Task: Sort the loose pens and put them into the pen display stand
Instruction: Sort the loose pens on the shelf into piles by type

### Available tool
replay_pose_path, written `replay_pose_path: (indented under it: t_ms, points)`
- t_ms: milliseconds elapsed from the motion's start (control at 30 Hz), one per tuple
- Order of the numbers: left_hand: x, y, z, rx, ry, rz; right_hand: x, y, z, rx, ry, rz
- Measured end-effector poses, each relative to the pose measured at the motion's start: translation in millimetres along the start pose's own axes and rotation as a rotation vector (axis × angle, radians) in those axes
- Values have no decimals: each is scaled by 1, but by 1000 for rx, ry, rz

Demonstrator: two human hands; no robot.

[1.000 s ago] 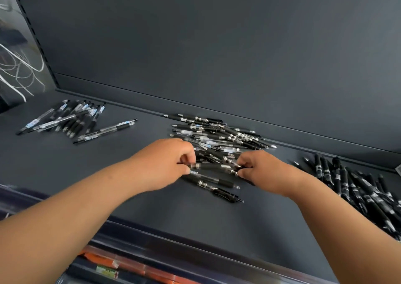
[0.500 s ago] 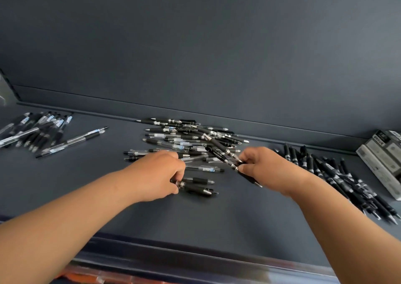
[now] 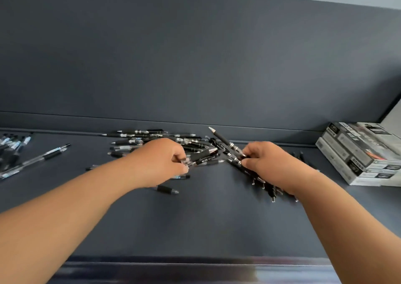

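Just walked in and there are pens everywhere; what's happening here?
A person is sorting loose pens on a dark shelf. The left hand pinches one black pen by the middle pile; the right hand grips a few black pens. Another group of pens lies far left, stacked boxes sit far right. No display stand is in view.

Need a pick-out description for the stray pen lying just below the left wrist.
On the dark shelf, find the central pen pile and the left hand over it. Just nearer the viewer than that hand lies the stray pen. Unlike the piled pens, it lies alone, with a black grip and a silver tip pointing right.
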State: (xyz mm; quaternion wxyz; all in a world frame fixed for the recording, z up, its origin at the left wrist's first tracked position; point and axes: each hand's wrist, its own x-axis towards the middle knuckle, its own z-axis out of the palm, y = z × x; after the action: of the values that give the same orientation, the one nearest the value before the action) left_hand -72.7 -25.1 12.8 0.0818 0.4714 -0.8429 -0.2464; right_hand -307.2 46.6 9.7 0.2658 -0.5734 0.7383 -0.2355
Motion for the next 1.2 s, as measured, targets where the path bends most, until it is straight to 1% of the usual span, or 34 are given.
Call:
replay_pose_path:
  t_ms: [133,200,400,533,600,767,933,1067,1200]
  points:
    - [28,49,25,-238,-4,-40,-6,25,-30,-28,134,87]
    - [44,73,39,-312,-20,-69,-9,39,-44,-43,184,145]
    - [86,130,79,-398,-62,-171,-15,79,-77,-72,259,317]
    - [100,153,100,-353,-59,-221,-16,99,-85,-71,245,386]
    - [104,158,107,-322,-37,-225,-16,105,-83,-98,229,381]
    - [106,157,111,-136,26,-184,-18,115,-76,-236,225,346]
    - [102,148,109,-19,56,-152,-15,109,-71,-351,204,280]
    - [92,138,102,21,70,-65,-12,89,-62,-434,225,174]
    - [78,114,90,60,165,-33,-8,61,-42,-483,173,43]
